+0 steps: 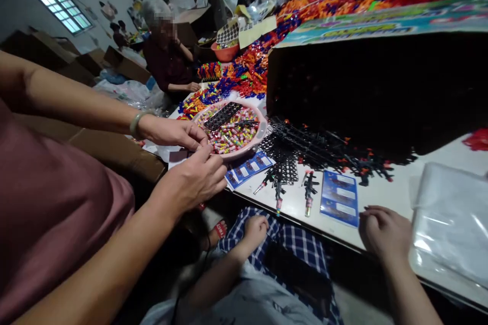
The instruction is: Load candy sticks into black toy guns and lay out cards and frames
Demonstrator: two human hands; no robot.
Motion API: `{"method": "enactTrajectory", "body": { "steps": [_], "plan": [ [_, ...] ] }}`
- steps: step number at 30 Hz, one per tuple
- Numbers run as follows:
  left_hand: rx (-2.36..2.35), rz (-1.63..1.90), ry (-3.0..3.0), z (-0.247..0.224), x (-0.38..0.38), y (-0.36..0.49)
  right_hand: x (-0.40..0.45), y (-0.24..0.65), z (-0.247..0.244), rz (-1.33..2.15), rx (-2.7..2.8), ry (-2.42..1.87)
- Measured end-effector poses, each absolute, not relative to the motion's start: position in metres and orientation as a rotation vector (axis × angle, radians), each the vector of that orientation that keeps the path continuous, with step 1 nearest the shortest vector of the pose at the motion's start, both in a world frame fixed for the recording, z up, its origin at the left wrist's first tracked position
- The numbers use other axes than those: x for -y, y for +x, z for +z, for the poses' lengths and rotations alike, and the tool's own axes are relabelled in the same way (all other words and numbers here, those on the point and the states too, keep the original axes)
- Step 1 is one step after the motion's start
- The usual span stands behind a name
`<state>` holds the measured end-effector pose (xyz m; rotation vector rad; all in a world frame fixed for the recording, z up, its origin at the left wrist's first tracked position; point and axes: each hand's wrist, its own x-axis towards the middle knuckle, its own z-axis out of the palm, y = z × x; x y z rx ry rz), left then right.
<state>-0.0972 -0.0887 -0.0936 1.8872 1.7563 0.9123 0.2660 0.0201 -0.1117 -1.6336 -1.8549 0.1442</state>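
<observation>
Head view looks down on a white table (385,190) bearing a dark open box (366,86). Further left is a pink basin (263,132) of coloured pieces, where a co-worker's hands (190,162) pinch something too small to tell. Near the edge lies a blue card (339,197), with the right hand (385,233) just beside it, loosely curled and holding nothing. The left hand (255,231) is fisted on the lap.

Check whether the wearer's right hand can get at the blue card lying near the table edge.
Probably yes. The right hand rests at the table edge just right of the blue card, with only bare tabletop between them; the toy guns lie to the card's left.
</observation>
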Motion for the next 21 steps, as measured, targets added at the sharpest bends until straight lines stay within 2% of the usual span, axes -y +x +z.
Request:
{"method": "enactTrajectory", "body": {
  "steps": [3, 9, 15, 21],
  "plan": [
    [-1.838, 0.781, 1.961, -0.108, 0.092, -0.098, -0.014, 0.258, -0.090, 0.168, 1.884, -1.615],
    [-1.862, 0.610, 2.057, -0.101, 0.093, -0.101, -0.009, 0.242, -0.061, 0.208, 1.883, -1.610],
    [-1.868, 0.481, 2.045, -0.101, 0.094, -0.103, -0.006, 0.236, -0.055, 0.200, 1.881, -1.619],
    [-1.913, 0.568, 2.011, -0.090, 0.091, -0.103, -0.010, 0.243, -0.065, 0.218, 1.894, -1.604]
  ]
}}
